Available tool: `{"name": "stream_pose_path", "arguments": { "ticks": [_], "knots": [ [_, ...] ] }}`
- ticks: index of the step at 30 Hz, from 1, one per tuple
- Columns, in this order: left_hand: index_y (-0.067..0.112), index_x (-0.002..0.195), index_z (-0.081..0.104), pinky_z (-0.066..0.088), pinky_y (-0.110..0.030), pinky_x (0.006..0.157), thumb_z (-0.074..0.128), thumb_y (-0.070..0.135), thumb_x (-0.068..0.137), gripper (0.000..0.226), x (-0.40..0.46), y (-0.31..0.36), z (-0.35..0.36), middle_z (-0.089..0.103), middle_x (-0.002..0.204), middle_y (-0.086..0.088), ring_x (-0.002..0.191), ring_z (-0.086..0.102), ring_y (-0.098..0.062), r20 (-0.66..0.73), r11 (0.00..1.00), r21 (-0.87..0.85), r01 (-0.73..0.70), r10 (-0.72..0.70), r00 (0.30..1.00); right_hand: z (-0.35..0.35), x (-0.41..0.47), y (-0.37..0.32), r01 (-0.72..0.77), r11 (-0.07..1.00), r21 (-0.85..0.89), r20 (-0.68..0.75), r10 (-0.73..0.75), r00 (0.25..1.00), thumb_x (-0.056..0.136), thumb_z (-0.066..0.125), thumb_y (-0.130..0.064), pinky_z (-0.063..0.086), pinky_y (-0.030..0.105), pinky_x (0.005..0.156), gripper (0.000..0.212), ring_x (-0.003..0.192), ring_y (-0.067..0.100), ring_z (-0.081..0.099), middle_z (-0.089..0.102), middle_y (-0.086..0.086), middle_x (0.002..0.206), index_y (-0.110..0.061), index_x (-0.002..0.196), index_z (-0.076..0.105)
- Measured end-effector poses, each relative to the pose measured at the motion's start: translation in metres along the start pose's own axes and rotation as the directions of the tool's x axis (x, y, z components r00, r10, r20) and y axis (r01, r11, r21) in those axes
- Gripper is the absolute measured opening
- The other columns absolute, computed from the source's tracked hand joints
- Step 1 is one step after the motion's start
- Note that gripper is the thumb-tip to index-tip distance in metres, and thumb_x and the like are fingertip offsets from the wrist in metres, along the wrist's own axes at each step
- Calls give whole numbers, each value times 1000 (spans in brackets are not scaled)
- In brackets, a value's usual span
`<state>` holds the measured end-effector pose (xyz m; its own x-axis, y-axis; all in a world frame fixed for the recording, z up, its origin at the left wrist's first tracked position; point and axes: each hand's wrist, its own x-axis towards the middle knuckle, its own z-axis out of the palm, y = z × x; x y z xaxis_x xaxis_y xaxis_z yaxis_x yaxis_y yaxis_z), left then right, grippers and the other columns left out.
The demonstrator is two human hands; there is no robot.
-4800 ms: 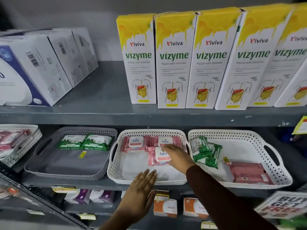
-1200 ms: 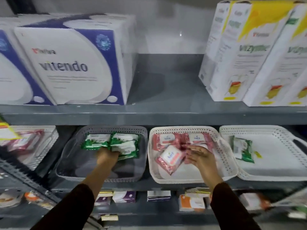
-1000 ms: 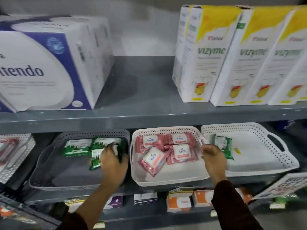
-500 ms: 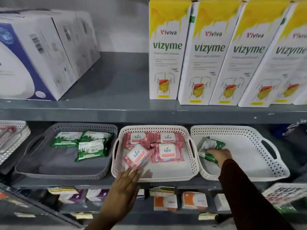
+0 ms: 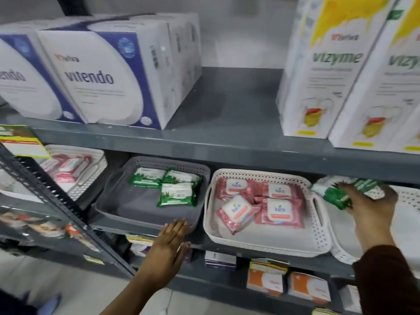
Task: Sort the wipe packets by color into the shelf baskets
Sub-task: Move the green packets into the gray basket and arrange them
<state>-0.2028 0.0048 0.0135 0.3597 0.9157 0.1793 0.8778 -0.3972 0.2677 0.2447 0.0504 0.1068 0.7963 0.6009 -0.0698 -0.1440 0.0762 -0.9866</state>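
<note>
A grey basket on the lower shelf holds three green wipe packets at its back right. Beside it, a white basket holds several pink wipe packets. Further right stands another white basket. My right hand is over its left end, shut on a green wipe packet, lifted above the rim. My left hand is flat and open, fingertips touching the grey basket's front rim.
A far-left white basket holds pink packets. Large white and blue boxes and yellow-topped cartons stand on the upper shelf. A slanted metal strut crosses the left. Small orange boxes sit on the shelf below.
The view swung left. My right hand has lifted the green packet out of the right basket toward the left. My left hand moved from the white basket's front to the grey basket's rim.
</note>
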Motion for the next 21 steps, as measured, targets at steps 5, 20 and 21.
{"name": "stream_pose_path", "arguments": {
  "ticks": [5, 20, 21],
  "knots": [
    [10, 142, 45, 1, -21, 115, 24, 47, 101, 59, -6, -37, -14, 43, 147, -6, 137, 33, -19, -21, 1000, -15, -5, 4, 1000, 84, -78, 13, -108, 993, -39, 427, 114, 897, 71, 82, -5, 63, 38, 65, 63, 87, 34, 75, 72, 16, 111, -14, 127, 54],
    [11, 141, 47, -4, -14, 113, 24, 47, 101, 58, -33, -135, -55, 45, 146, -5, 137, 27, -13, -61, 994, -103, 18, -25, 998, 356, -271, 133, -531, 799, -283, 672, 560, 484, 88, 55, 17, 62, 30, 62, 43, 103, 34, 64, 49, 35, 134, 11, 129, 43],
    [10, 139, 48, -3, -13, 112, 23, 47, 101, 59, -32, -137, -56, 47, 144, -6, 136, 30, -14, -69, 995, -101, 9, -16, 997, 361, -274, 140, -548, 781, -301, 650, 588, 481, 90, 49, 17, 62, 30, 73, 43, 115, 37, 60, 45, 34, 141, 12, 132, 42]
  ]
}}
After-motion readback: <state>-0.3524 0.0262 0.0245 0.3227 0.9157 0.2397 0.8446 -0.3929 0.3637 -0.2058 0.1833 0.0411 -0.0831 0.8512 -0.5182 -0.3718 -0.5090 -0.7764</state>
